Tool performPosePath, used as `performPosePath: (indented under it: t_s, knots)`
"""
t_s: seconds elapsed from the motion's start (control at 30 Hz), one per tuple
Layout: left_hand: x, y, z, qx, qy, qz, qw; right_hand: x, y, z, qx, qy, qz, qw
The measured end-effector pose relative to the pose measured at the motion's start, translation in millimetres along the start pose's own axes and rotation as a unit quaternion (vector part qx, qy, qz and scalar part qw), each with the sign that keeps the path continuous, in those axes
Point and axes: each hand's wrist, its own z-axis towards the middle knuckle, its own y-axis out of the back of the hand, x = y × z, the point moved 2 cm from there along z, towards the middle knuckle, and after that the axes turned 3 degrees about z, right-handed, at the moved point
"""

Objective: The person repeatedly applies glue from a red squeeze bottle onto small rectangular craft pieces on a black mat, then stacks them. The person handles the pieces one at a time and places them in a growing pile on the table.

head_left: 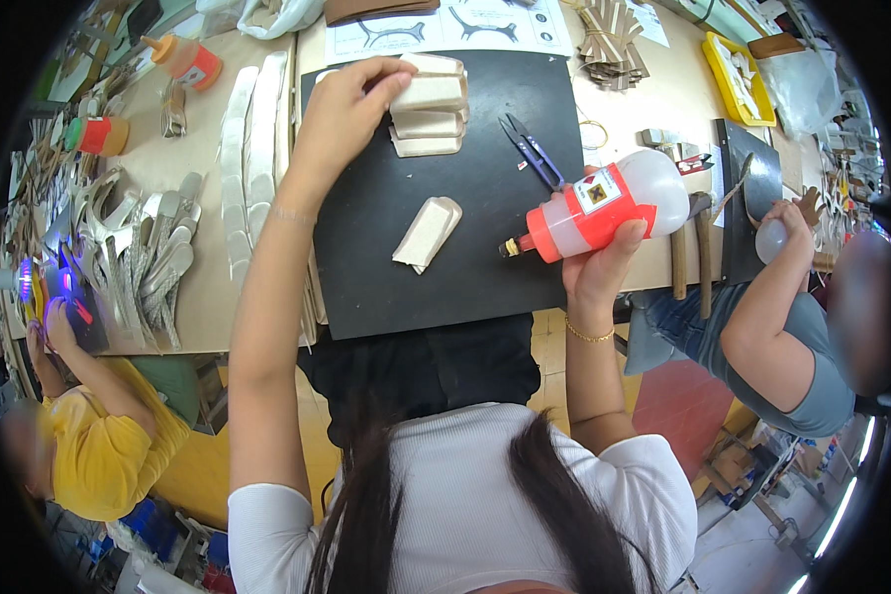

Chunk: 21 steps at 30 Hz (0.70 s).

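Observation:
My left hand (356, 104) is at a stack of beige, padded-looking pieces (432, 94) at the far side of the black mat (356, 267). Its thumb and fingertips are pinched at the left edge of one piece. A smaller pair of the same beige pieces (429, 234) lies apart, nearer to me on the mat. My right hand (596, 269) is wrapped round a translucent squeeze bottle (571, 223) with a red label band. The bottle is tilted, its dark-tipped nozzle low and toward the left over the mat.
Blue-handled thread snips (533, 153) lie beside the bottle. Two hammers (701, 238) and a yellow tray (733, 79) are at right. Strap strips (252, 148), grey-white straps (163, 243) and an orange bottle (185, 61) occupy the left. People sit working on both sides.

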Motion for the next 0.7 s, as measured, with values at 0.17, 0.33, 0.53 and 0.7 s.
performPosePath:
  t_s: [0.17, 0.33, 0.53, 0.7]
  knots:
    - [14, -10, 37, 0.035, 0.006, 0.063, 0.997, 7, 3, 1, 0.013, -0.001, 0.012, 1.0]
    - [4, -7, 13, -0.117, -0.117, 0.21, 0.964, 9, -5, 10, 0.01, 0.01, -0.005, 1.0]
    - [-57, -22, -122, 0.04, -0.132, 0.213, 0.967, 9, -47, 36, 0.138, -0.009, -0.056, 0.989]
    - [-81, -43, -178, 0.108, -0.12, 0.263, 0.951, 5, -92, 49, 0.267, 0.019, -0.127, 0.955]
